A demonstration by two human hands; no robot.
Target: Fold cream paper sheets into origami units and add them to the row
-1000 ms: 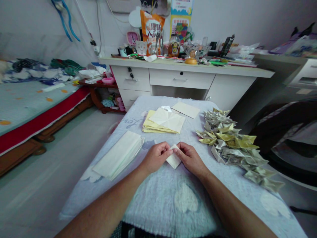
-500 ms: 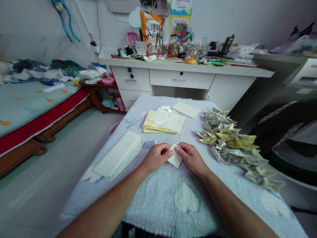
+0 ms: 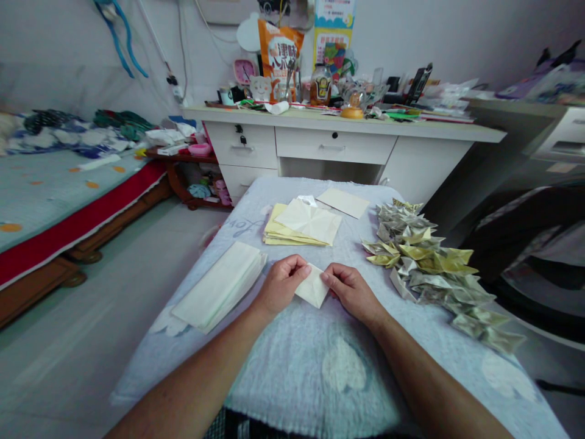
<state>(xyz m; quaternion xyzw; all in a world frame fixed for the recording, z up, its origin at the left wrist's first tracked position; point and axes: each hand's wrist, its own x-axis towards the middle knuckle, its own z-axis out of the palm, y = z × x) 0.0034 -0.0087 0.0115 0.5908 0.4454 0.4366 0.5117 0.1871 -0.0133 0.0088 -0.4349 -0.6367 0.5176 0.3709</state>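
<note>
Between my hands is a small folded square of cream paper [image 3: 313, 289], one corner pointing toward me. My left hand [image 3: 284, 281] pinches its left side between thumb and fingers. On its right side my right hand [image 3: 348, 288] pinches the edge, thumb on top. Beyond them lies a stack of yellowish paper squares [image 3: 278, 235], topped by a creased cream sheet [image 3: 313, 221]. To the left rests a pile of long pale paper strips [image 3: 217, 283]. Several folded gold and silver paper pieces [image 3: 432, 262] sit in rows at the right.
A pale blue cloth [image 3: 301, 366] covers the table. Near its far edge lies a flat cream card [image 3: 343, 202]. Behind stands a white desk [image 3: 336, 146] crowded with jars, a snack bag and papers. A bed [image 3: 68, 195] is at the left, a washing machine [image 3: 543, 274] at the right.
My left hand has shifted slightly left and up, away from my right hand. More of the folded paper shows between them, and it has moved a little left.
</note>
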